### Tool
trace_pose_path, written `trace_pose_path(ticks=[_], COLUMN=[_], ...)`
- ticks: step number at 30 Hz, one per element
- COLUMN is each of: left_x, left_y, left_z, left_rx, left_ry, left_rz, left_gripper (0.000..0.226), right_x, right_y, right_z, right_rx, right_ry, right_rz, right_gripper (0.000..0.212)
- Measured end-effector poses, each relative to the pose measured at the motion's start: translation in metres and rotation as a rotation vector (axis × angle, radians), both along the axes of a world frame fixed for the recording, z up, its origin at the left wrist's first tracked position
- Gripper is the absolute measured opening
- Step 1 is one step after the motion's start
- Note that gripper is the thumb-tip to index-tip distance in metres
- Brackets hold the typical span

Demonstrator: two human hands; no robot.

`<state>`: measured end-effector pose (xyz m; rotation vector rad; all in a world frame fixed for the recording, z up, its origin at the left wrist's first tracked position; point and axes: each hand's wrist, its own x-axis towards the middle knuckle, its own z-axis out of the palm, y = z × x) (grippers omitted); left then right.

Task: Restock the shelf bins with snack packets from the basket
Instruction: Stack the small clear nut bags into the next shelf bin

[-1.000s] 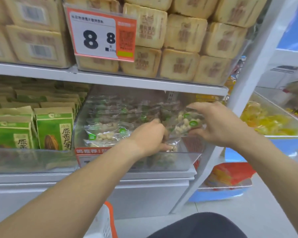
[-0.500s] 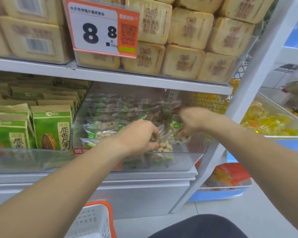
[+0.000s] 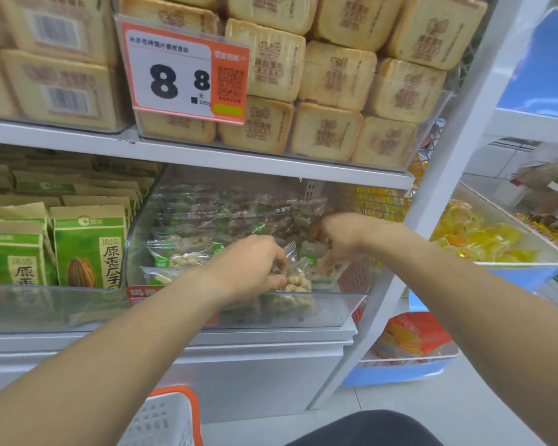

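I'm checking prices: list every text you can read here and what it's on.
"8 8", "元", "500g": price tag; its top line is blurred.
"洽洽", "原香瓜子": green seed packets.
Brown prints on bread packs, red bin label, barcodes: unreadable.

The basket (image 3: 165, 420) is cut off by the bottom edge.

Retail shop aisle with stocked snack shelving.
White metal shelf (image 3: 207, 157) tiers carry clear bins (image 3: 303, 309) of packaged snacks; an orange price tag (image 3: 187, 70) marked "8.8" hangs before stacked bread packs (image 3: 332, 75), and a shopping basket (image 3: 168, 416) stands below.
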<state>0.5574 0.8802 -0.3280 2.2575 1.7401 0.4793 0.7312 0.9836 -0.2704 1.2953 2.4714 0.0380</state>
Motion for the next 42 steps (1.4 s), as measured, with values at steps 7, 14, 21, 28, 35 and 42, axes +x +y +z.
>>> trace_pose_path(ticks=[7, 14, 21, 28, 35, 42], left_x=[0.007, 0.009, 0.016, 0.017, 0.015, 0.013], left_y=[0.007, 0.009, 0.008, 0.002, -0.006, -0.039], left_z=[0.005, 0.01, 0.009, 0.01, 0.01, 0.015], left_rx=[0.01, -0.072, -0.075, -0.072, -0.02, 0.385], left_ry=[0.139, 0.254, 0.383, 0.352, 0.141, -0.174], left_rz=[-0.087, -0.092, -0.034, -0.02, 0.025, 0.072], left_gripper=[0.025, 0.032, 0.036, 0.036, 0.035, 0.017], right_x=[0.001, 0.004, -0.003, 0.014, 0.024, 0.034], right_y=[-0.001, -0.001, 0.007, -0.006, -0.028, -0.106], right_z=[-0.007, -0.004, -0.013, -0.014, -0.003, 0.001], right_rx=[-0.037, -0.043, 0.015, 0.244, 0.277, 0.219], right_ry=[0.024, 0.032, 0.042, 0.06, 0.391, 0.616], right_rz=[0.007, 0.041, -0.007, 0.078, 0.079, 0.072], right_gripper=[0.064, 0.076, 0.072, 0.049, 0.039, 0.01])
